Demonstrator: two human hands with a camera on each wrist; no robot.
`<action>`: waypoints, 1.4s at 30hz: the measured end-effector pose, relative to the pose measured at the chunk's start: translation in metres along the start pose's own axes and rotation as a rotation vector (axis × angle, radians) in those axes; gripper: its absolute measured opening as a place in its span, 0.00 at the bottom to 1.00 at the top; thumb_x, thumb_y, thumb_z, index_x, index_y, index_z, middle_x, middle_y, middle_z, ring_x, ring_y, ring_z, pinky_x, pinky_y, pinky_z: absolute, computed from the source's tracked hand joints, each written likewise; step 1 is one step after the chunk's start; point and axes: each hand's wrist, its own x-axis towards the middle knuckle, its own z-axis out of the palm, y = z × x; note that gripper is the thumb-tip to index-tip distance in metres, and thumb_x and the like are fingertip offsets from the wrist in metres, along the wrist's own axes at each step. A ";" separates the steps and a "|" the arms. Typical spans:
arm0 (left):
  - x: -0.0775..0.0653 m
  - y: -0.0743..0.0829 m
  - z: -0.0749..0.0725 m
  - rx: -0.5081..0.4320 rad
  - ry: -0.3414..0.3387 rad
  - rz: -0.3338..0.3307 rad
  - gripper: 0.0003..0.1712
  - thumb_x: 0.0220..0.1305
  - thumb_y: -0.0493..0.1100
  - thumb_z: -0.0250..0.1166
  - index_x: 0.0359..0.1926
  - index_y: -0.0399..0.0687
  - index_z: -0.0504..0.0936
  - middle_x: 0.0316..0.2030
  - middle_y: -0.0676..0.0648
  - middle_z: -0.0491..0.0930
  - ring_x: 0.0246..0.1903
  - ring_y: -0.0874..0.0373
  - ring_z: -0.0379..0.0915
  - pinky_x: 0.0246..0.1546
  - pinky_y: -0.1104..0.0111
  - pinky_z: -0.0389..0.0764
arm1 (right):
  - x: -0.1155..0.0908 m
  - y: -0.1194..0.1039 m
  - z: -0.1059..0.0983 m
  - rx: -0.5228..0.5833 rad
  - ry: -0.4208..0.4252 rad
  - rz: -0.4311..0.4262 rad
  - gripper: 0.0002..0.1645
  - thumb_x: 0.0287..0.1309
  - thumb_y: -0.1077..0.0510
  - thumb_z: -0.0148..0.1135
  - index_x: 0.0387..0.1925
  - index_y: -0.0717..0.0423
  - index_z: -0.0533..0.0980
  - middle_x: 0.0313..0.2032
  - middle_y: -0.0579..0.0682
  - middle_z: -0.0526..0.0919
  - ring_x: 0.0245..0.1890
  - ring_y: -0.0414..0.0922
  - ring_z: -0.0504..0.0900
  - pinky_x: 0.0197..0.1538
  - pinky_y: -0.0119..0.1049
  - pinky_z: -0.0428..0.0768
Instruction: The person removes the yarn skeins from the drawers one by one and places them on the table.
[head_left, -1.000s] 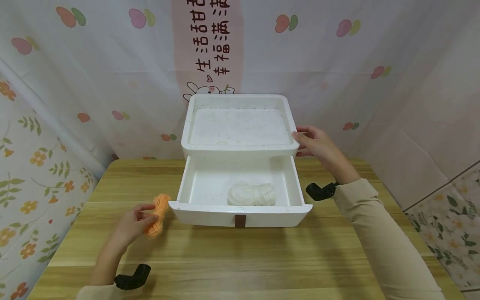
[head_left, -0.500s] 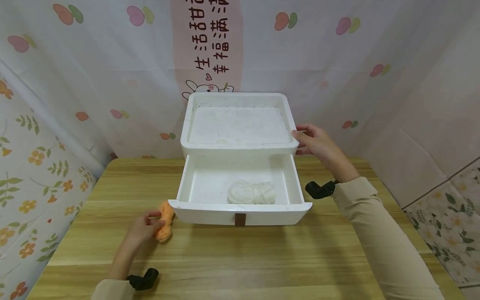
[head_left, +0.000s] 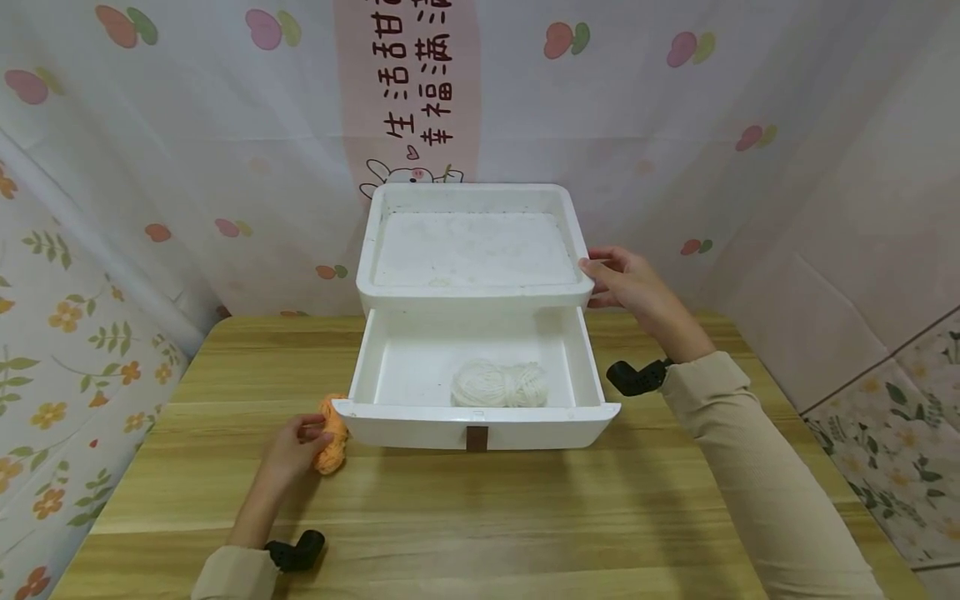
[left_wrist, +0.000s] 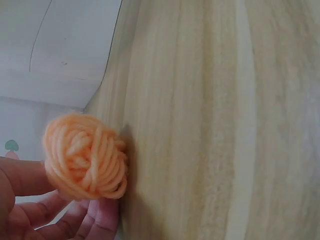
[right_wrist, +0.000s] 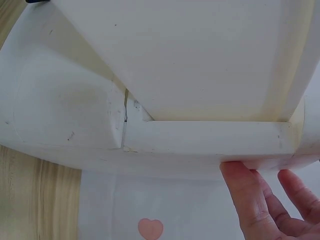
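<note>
My left hand [head_left: 287, 450] holds a skein of orange yarn [head_left: 332, 437] between thumb and fingers, beside the drawer's left front corner. Up close in the left wrist view, the orange skein [left_wrist: 87, 157] appears at or just above the wood. A white drawer unit [head_left: 474, 292] stands at the back of the table with its drawer [head_left: 480, 427] pulled out. Inside that drawer lies a skein of white yarn [head_left: 500, 385]. My right hand [head_left: 626, 279] rests against the unit's right side, its thumb near the top rim; the right wrist view shows fingertips [right_wrist: 234, 167] touching the white wall.
The wooden table [head_left: 465, 525] stretches in front of the unit. A brown tab [head_left: 477, 438] marks the drawer front's middle. Patterned curtains [head_left: 637, 125] hang behind and at both sides. A shallow raised rim borders the unit's top.
My left hand has carried the orange skein a little to the right, close to the drawer's corner. The right hand keeps its place on the unit, and the drawer stays pulled out.
</note>
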 end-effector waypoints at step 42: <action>-0.071 0.218 -0.007 0.289 0.048 0.743 0.19 0.56 0.39 0.67 0.49 0.46 0.77 0.47 0.50 0.79 0.46 0.54 0.73 0.47 0.62 0.76 | 0.000 0.000 -0.001 0.012 -0.009 0.001 0.38 0.66 0.44 0.48 0.67 0.63 0.54 0.57 0.60 0.65 0.36 0.37 0.79 0.48 0.38 0.81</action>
